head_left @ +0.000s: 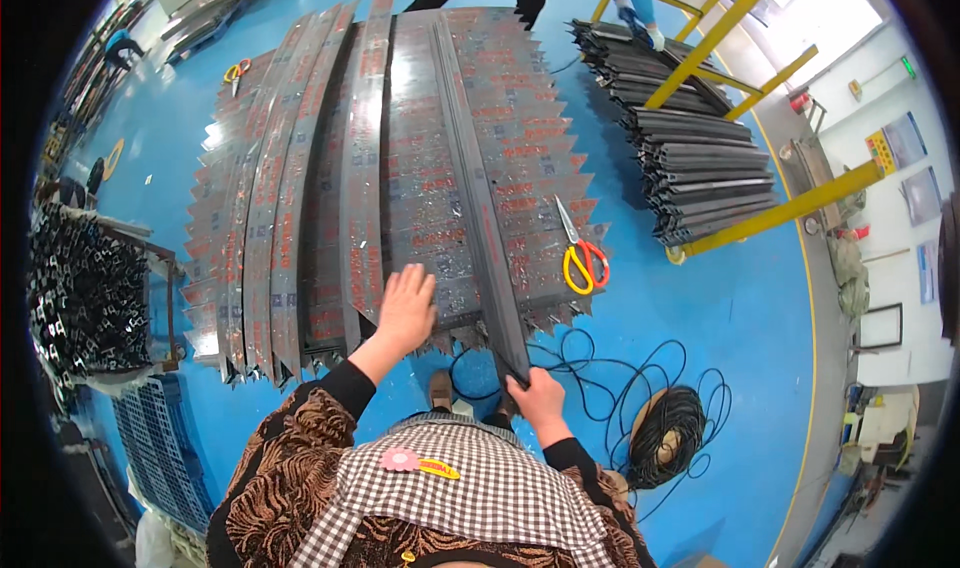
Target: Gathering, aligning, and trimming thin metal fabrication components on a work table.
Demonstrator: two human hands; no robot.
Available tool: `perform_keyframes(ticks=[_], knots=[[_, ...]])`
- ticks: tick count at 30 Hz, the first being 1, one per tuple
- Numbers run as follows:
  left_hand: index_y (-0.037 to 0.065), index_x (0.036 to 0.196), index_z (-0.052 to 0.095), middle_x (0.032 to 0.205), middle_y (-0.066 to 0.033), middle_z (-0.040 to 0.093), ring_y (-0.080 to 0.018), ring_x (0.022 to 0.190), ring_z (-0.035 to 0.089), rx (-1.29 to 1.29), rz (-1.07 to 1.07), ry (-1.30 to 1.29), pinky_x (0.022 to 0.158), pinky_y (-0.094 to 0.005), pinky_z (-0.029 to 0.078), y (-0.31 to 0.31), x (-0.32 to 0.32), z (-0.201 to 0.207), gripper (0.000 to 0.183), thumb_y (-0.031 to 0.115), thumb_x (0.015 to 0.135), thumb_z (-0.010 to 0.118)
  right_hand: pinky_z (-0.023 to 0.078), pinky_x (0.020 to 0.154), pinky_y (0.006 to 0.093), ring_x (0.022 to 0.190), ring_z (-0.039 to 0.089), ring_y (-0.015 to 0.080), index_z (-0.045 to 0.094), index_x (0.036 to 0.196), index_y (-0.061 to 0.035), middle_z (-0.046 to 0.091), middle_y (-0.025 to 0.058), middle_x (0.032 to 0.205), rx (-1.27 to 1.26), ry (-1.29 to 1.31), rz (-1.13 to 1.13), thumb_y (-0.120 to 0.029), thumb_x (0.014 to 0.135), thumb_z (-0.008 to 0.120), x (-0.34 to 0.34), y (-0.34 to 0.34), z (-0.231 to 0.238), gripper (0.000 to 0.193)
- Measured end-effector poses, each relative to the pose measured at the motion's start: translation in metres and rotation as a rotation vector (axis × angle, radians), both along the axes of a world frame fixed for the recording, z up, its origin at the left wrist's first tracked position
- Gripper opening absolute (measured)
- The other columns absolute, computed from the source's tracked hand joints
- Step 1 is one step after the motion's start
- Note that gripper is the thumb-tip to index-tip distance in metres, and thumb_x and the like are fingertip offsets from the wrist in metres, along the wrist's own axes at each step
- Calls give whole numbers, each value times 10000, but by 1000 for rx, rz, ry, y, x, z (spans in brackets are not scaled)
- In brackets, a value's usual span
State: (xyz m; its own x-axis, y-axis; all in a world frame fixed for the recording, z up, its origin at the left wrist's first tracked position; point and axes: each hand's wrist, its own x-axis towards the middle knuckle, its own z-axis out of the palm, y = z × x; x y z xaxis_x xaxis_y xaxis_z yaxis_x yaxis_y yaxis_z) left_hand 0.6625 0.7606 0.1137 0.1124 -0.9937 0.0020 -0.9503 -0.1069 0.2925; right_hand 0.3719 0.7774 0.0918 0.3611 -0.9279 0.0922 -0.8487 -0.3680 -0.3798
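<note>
A long dark metal profile (478, 183) lies lengthwise over a broad stack of film-covered profiles (425, 168) with jagged, angle-cut ends. My right hand (540, 398) is closed around the near end of that long profile, which juts past the stack toward me. Whether thin black cord is also between those fingers, I cannot tell. My left hand (408, 308) rests on the stack's near part, fingers stretched out, holding nothing. Scissors with one yellow and one red handle (580, 258) lie on the stack's right edge. Several more long profiles (270, 198) lie lengthwise at the left.
Loops of black cord spread from a coil (668, 436) on the blue floor at right. A yellow-framed rack (780, 208) carries more dark profiles; a person in blue stands there. Other scissors (236, 73) lie far left. A blue plastic pallet (160, 448) stands at left.
</note>
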Motion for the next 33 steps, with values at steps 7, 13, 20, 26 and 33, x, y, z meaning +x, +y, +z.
perform_keyframes(ticks=[7, 13, 20, 26, 33], knots=[[-11, 1282, 466, 1268, -127, 518, -223, 1136, 498, -14, 277, 1343, 941, -327, 407, -59, -54, -35, 444, 122, 867, 546, 420, 474, 420, 524, 530, 346, 491, 660, -71, 544, 112, 608, 3, -94, -39, -385, 731, 655, 35, -38, -5, 361], [-7, 1052, 627, 925, -76, 641, -112, 782, 568, 148, 405, 1419, 713, -203, 450, -34, -83, 24, 258, 77, 809, 625, 436, 511, 391, 599, 542, 313, 531, 837, -73, 543, 97, 752, 11, -176, -6, -326, 790, 618, 5, -65, 20, 271], [17, 1003, 639, 840, -43, 607, -84, 709, 509, 146, 264, 1618, 649, -200, 420, 9, -166, 86, 186, 39, 821, 612, 421, 504, 347, 579, 518, 252, 563, 926, -91, 512, 65, 763, -31, -328, 94, -164, 792, 625, -24, -24, 61, 165], [24, 1003, 639, 819, -19, 578, -75, 700, 478, -61, 94, 1541, 650, -194, 404, 25, -205, 99, 173, 2, 851, 558, 410, 517, 331, 584, 502, 223, 575, 966, -97, 500, 50, 760, 10, -393, 149, -101, 775, 629, -58, -18, 76, 198], [11, 983, 638, 887, 9, 528, -64, 720, 448, -31, 118, 1527, 641, -177, 374, 37, -232, 111, 160, -5, 864, 533, 406, 528, 321, 587, 497, 219, 582, 973, -103, 506, 47, 774, 22, -481, 189, -102, 775, 627, -84, -11, 78, 204]])
